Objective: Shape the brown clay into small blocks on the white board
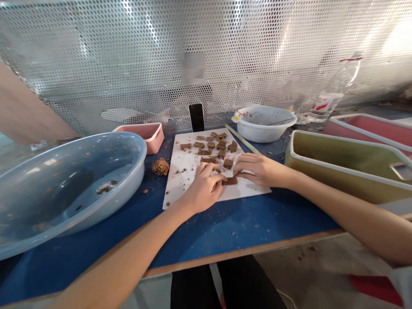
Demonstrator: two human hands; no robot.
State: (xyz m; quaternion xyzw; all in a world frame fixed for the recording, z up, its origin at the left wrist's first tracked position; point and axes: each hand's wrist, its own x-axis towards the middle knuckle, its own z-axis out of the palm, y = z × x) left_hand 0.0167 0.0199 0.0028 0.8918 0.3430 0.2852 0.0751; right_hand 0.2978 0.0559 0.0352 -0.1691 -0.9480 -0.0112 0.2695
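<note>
On a white board [180,178] lie several small brown clay-like pieces [221,146], some blocky and some with stubby ends. Both hands are at the board's near half, pressing a flat brown clay-like piece [230,181] from its two sides. My left hand [206,184] has bent fingers closed at its left end. From the right, my right hand [254,168] pinches the other end between thumb and fingers. Fingers partly cover the piece. A rough brown lump [160,166] sits just left of the board, and crumbs are scattered over the white surface.
A large blue basin [138,171] stands at left, with a pink container [155,138] behind it. A phone [196,117] leans upright behind the board. At right are a white basin [262,133], a green stick [241,139], an olive bin [337,171] and a plastic bottle [334,92].
</note>
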